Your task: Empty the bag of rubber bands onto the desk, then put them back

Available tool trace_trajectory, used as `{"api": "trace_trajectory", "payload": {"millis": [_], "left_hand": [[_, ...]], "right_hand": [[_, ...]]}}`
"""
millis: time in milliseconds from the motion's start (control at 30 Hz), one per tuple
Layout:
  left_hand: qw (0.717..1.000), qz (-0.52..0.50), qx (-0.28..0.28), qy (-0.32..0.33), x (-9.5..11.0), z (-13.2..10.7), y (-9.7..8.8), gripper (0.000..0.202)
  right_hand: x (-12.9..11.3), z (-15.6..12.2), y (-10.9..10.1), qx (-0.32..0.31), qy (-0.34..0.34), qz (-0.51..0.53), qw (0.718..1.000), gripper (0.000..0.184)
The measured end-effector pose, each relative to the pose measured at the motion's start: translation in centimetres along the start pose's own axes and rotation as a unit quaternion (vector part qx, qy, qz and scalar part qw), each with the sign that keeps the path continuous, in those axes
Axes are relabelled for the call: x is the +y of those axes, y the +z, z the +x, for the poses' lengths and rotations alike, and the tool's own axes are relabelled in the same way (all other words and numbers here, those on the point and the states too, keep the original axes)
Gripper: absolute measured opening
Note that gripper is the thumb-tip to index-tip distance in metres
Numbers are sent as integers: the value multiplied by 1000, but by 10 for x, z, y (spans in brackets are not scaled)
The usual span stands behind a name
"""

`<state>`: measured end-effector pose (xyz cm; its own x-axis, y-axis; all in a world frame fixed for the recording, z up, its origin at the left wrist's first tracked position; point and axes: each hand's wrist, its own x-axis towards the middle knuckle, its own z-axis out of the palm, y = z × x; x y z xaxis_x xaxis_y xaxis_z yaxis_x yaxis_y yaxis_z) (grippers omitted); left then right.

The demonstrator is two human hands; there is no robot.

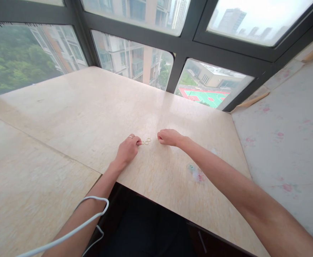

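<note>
Several thin yellow rings (pixel 146 143), which look like small rubber bands, lie close together on the pale marbled countertop (pixel 113 103). My left hand (pixel 128 148), with a ring on one finger, rests at their left side. Its fingertips are pinched together on the edge of the leftmost yellow ring. To the right of the rings, a short gap away, my right hand (pixel 169 137) is curled closed with its side on the counter. Whatever its fingers hold, if anything, is hidden.
Small clear plastic bags (pixel 195 172) with green and pink-red bands lie beside my right forearm. A white cable (pixel 73 230) loops over my left forearm. Framed windows (pixel 135 60) border the back; a floral-papered wall (pixel 284 142) stands at right. A counter seam (pixel 44 141) runs at left.
</note>
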<state>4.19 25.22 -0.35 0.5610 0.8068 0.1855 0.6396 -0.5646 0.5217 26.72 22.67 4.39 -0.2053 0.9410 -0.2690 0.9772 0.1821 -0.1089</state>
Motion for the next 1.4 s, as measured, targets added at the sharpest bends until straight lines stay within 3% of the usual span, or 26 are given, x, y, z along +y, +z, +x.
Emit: {"api": "trace_trajectory", "payload": {"millis": [133, 333, 533, 767, 967, 1100, 1200, 1300, 1400], "left_hand": [[1000, 25, 3, 12, 1, 4, 5, 17], [1000, -6, 18, 15, -2, 4, 6, 16], [1000, -5, -10, 15, -2, 6, 2, 14], [995, 73, -61, 41, 0, 14, 0, 18], [989, 114, -71, 57, 3, 14, 1, 15], [998, 33, -43, 19, 2, 11, 1, 14], [997, -73, 10, -23, 1, 9, 2, 10], [981, -169, 62, -66, 0, 5, 2, 8], [955, -267, 71, -107, 2, 0, 2, 8]], "right_hand": [[-3, 0, 0, 1, -35, 45, 998, 13], [-13, 7, 7, 61, -78, 129, 987, 12], [-15, 20, 14, 62, -99, 95, 989, 14], [-15, 15, 9, 50, -94, 48, 993, 18], [-19, 15, 5, 43, -121, -20, 991, 20], [-19, 13, 6, 54, -129, -76, 987, 26], [-20, 12, 6, 53, -137, -120, 982, 28], [-21, 11, 6, 48, -146, -158, 975, 26], [-20, 11, 6, 61, -151, -157, 974, 25]]}}
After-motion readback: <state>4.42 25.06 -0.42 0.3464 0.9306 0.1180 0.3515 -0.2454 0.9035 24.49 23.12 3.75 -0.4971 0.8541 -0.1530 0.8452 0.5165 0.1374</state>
